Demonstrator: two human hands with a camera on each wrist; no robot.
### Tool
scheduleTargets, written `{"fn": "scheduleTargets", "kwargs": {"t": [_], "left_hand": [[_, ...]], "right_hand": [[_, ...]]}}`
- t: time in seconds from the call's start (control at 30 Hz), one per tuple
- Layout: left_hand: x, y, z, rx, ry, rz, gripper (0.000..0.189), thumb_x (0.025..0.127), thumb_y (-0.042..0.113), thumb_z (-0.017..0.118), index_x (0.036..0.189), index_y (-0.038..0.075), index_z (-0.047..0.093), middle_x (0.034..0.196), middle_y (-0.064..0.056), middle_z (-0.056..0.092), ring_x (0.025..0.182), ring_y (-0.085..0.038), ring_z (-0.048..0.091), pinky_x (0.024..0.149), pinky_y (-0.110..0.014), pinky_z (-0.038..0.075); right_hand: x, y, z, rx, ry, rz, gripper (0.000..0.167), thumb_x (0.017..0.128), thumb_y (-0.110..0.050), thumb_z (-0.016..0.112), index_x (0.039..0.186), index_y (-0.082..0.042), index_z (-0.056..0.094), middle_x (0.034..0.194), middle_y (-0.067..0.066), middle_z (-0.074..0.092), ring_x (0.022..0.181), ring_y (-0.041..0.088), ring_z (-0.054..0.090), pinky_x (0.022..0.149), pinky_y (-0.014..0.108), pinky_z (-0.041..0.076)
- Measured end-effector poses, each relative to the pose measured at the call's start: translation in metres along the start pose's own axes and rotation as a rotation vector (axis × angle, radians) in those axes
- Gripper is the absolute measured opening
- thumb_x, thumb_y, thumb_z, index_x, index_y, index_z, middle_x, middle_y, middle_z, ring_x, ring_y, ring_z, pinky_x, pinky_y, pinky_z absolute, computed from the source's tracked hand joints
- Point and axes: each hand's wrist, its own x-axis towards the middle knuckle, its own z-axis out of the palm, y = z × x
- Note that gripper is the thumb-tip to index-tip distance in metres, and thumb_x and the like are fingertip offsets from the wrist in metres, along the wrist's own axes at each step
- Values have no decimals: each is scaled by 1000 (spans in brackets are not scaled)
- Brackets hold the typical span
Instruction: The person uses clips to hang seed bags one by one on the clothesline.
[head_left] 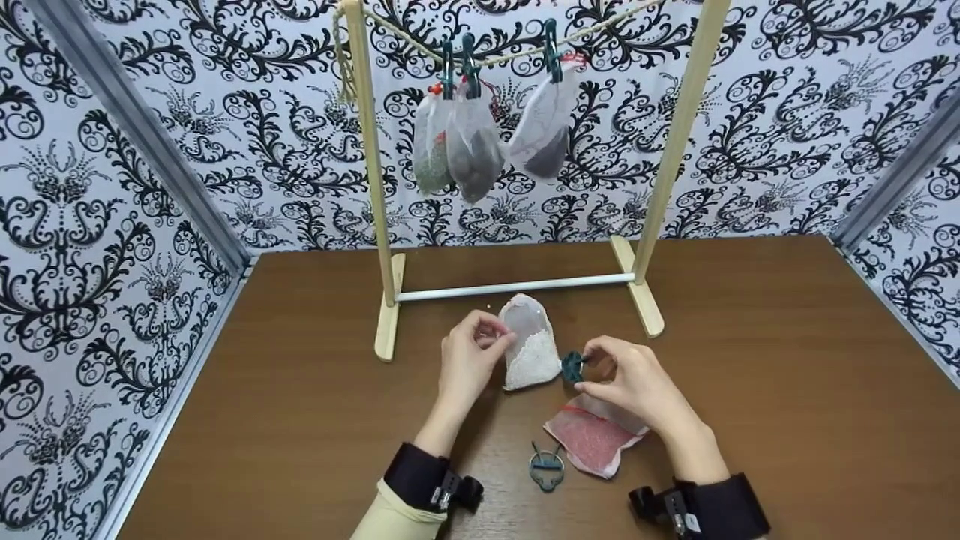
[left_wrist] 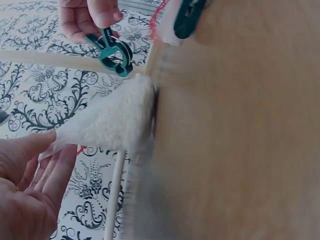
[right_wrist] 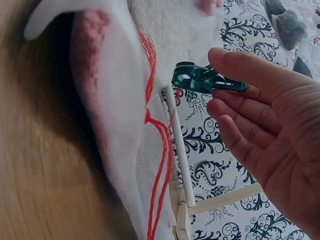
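My left hand (head_left: 469,356) pinches the upper part of a white mesh drawstring bag (head_left: 536,360), whose lower half is filled with small white grains. The left wrist view shows the bag's mesh (left_wrist: 107,117) pulled taut toward thumb and fingers. Between thumb and fingers of my right hand (head_left: 637,379) is a dark green clothespin (right_wrist: 192,77), its rounded jaws pointing at the white bag. Below the right hand lies a mesh bag of pink grains (head_left: 592,442) with a red drawstring (right_wrist: 159,145). A second green clothespin (head_left: 547,472) lies flat on the table beside it.
A wooden rack (head_left: 376,187) with a white lower bar (head_left: 514,288) stands at the back of the brown table (head_left: 315,420). From its rope (head_left: 397,31) hang a bag with green contents (head_left: 431,161) and two bags with dark contents (head_left: 475,161), clipped by green clothespins (head_left: 552,49).
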Motion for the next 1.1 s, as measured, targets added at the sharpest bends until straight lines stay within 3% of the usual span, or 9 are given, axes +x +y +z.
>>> {"fn": "scheduleTargets", "kwargs": {"t": [0.07,0.17,0.33,0.47,0.53,0.73,0.87,0.97,1.1], "left_hand": [[0,3,-3,-22,-6,2,25,83,16,81,103,10,66,87,-6,77,79,-14,76,65,-21,58],[0,10,-5,18,-26,46,27,85,18,79,109,10,69,88,-6,78,79,-15,75,66,-22,59],[2,25,-3,171,-32,181,11,88,19,77,96,12,77,87,-2,78,77,-11,72,68,-21,56],[12,47,3,299,-31,286,10,90,24,75,93,15,78,86,2,78,76,-9,71,67,-23,55],[20,64,4,355,-41,352,12,91,25,73,93,15,78,88,2,79,79,-11,73,71,-24,58],[50,135,-1,527,-48,508,17,95,28,67,96,14,76,93,-1,78,83,-18,74,76,-30,60],[68,177,-3,708,-10,563,20,99,28,61,93,14,74,89,-1,77,77,-22,73,68,-34,60],[80,205,-3,861,11,572,23,101,26,56,92,13,72,88,-2,77,74,-23,73,63,-35,60],[96,236,-2,1031,13,584,20,102,19,53,103,12,73,97,-5,77,80,-20,73,65,-32,61]], "right_hand": [[0,0,0,-6,27,-36,33,71,-7,88,96,-7,67,88,3,72,69,16,65,62,27,55],[2,0,-3,-34,91,-107,34,70,-3,88,99,-4,70,92,6,72,72,16,65,62,26,56],[9,-4,-20,-60,197,-182,35,68,0,87,100,-1,73,96,10,74,73,15,67,64,16,56],[24,-10,-45,-106,236,-288,36,67,2,85,101,0,73,96,13,75,73,19,68,71,9,53],[36,-15,-61,-137,242,-346,36,67,3,84,101,1,72,95,15,75,70,21,68,70,6,51],[80,-41,-120,-174,312,-439,30,72,7,79,101,1,73,98,15,76,85,28,72,86,4,49],[111,-58,-152,-149,415,-441,21,77,4,76,99,3,74,98,17,76,90,1,71,85,5,50],[131,-72,-171,-142,501,-376,16,85,-7,73,99,2,74,99,18,76,92,-18,61,84,6,50],[155,-93,-189,-152,613,-294,26,91,-24,68,97,0,75,100,14,77,87,-21,60,81,5,50]]}}
